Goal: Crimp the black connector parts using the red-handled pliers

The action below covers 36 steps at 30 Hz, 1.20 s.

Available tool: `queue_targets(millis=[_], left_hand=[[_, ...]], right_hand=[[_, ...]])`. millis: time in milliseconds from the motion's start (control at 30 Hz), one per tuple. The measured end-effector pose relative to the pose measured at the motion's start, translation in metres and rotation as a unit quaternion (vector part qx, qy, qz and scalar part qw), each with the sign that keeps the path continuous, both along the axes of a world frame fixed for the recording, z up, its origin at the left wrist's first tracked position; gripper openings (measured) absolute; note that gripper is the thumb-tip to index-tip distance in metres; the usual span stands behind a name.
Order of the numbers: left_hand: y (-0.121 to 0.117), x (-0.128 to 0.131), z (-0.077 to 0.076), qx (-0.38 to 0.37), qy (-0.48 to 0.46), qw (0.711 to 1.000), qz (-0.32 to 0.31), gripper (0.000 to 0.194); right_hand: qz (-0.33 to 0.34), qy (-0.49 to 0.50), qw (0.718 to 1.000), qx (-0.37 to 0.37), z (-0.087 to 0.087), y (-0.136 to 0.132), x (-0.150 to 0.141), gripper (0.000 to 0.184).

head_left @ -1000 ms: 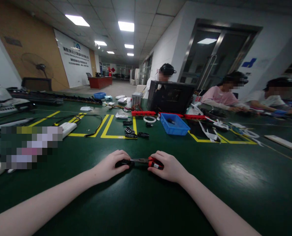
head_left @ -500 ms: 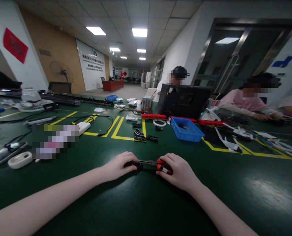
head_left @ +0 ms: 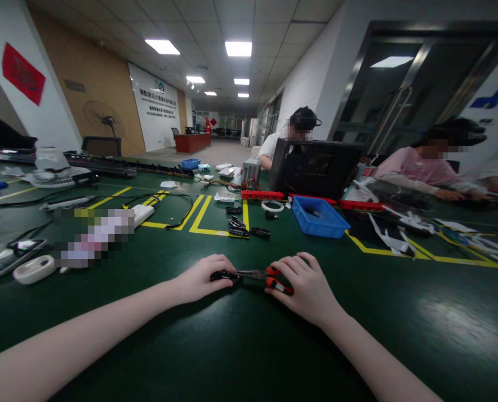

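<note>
My left hand (head_left: 207, 277) is closed around a small black part (head_left: 224, 276), pinched between thumb and fingers; its exact kind is hard to make out. In my right hand (head_left: 305, 282) is a pair of needle-nose pliers (head_left: 255, 274) with red and black handles, the fingers wrapped round the grips. The jaws point left and reach the black part, though I cannot tell whether they clamp it. Beyond my hands several black pieces (head_left: 238, 224) lie by a yellow-taped corner, near a blue tray (head_left: 319, 218) with dark items inside.
A black computer case (head_left: 314, 169) stands across the green table (head_left: 182, 346). White cable coil (head_left: 272, 206), red strips (head_left: 262, 195) and cables lie ahead. At left are a power strip (head_left: 143, 216) and a white oval object (head_left: 34, 269). Two people (head_left: 420, 164) sit opposite.
The view has shifted slightly. My right index finger has lifted and straightened a little off the pliers' handle. Left hand, black part and pliers stay nearly in place.
</note>
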State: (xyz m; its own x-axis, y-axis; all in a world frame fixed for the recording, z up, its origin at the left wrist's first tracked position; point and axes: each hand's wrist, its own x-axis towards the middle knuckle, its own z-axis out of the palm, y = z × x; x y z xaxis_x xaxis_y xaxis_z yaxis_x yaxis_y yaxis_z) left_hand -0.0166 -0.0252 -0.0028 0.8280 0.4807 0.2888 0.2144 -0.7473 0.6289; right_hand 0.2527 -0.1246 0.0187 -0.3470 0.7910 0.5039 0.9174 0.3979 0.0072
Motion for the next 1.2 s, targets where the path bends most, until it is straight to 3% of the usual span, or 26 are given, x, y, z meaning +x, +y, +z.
queue_targets(millis=[200, 633, 933, 1200], left_hand=[[0.0015, -0.0011, -0.0016, -0.007, -0.015, 1.000, -0.003, 0.021], [0.0026, -0.0016, -0.0035, -0.016, -0.024, 0.999, -0.017, 0.027], [0.0005, -0.0026, -0.0023, 0.021, 0.007, 1.000, -0.002, 0.037], [0.0025, -0.0033, -0.0027, 0.026, 0.016, 1.000, -0.001, 0.037]], right_hand=[[0.010, 0.007, 1.000, 0.011, 0.0003, -0.0005, -0.0006, 0.037], [0.016, 0.033, 0.997, -0.067, 0.0061, -0.0003, -0.0025, 0.032], [0.013, 0.058, 0.993, -0.106, 0.0057, 0.0008, -0.0018, 0.029], [-0.005, 0.029, 0.997, -0.069, 0.0076, -0.0013, -0.0036, 0.032]])
